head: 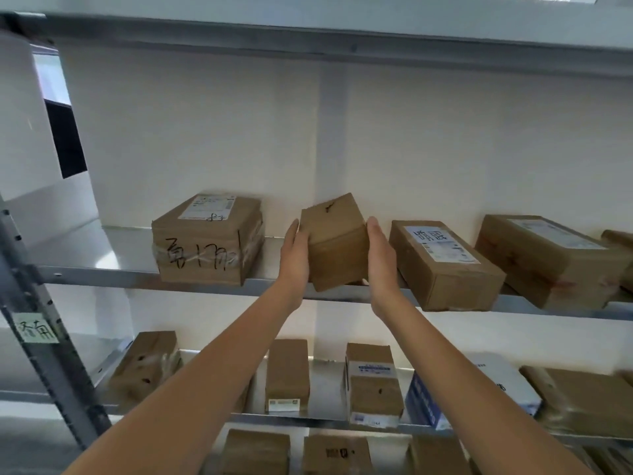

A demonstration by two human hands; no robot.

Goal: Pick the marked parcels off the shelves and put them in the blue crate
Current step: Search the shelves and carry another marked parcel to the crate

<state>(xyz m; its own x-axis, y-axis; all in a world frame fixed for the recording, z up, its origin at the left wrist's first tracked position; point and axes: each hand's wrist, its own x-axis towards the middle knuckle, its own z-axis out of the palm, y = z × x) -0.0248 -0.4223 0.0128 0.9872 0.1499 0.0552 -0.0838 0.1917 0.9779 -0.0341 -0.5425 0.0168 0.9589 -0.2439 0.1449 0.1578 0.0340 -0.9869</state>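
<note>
A small brown parcel (337,240) with a black pen mark on its top is tilted at the front edge of the upper metal shelf (102,272). My left hand (295,255) presses flat on its left side and my right hand (381,258) on its right side, so both hands clamp it between them. The parcel's lower front corner hangs past the shelf edge. The blue crate is not in view.
On the same shelf stand a taped box with black writing (207,240) to the left and two labelled boxes (445,265) (548,260) to the right. Lower shelves hold several more parcels, including a blue-and-white one (472,392). A grey upright post (37,323) stands at the left.
</note>
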